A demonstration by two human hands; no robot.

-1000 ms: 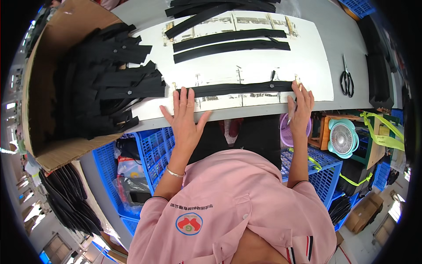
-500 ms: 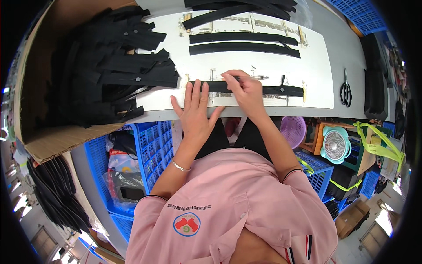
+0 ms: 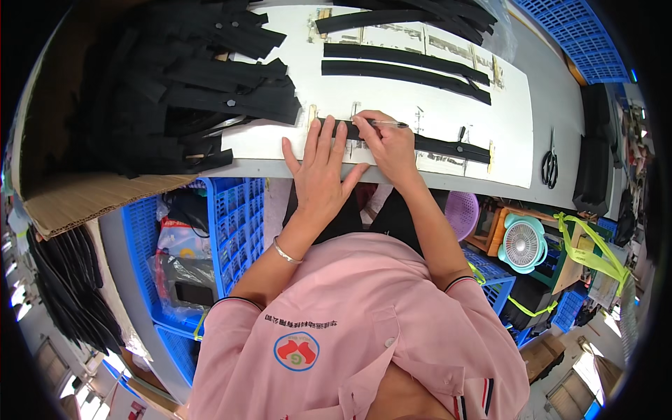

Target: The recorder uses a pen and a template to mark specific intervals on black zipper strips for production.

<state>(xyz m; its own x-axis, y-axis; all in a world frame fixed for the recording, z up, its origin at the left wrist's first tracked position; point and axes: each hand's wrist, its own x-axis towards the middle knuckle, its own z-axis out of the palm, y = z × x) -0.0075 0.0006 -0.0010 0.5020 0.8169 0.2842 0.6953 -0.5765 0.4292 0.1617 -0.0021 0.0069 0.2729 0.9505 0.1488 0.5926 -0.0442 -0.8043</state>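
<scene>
A black zipper (image 3: 437,144) with a pull near its right end lies across the white marked board (image 3: 280,143) close to the table's front edge. My left hand (image 3: 322,164) rests flat near the zipper's left end, fingers stretched out and pressing on it. My right hand (image 3: 392,150) is closed around a slim pen (image 3: 389,124), its tip end over the zipper's upper edge just right of my left fingers. The tip itself is hidden by my fingers. Two more black zippers (image 3: 406,72) lie side by side farther up the board.
A cardboard box (image 3: 105,199) at the left holds a heap of black zippers (image 3: 231,94). Several black strips (image 3: 413,15) lie at the far edge. Black-handled scissors (image 3: 550,168) rest on the grey table at the right. Below stand blue crates (image 3: 238,231) and a turquoise fan (image 3: 525,243).
The view has shifted and tilted slightly. My right hand has moved a little left along the zipper with the pen, nearer my left fingers. The left hand stays on the zipper.
</scene>
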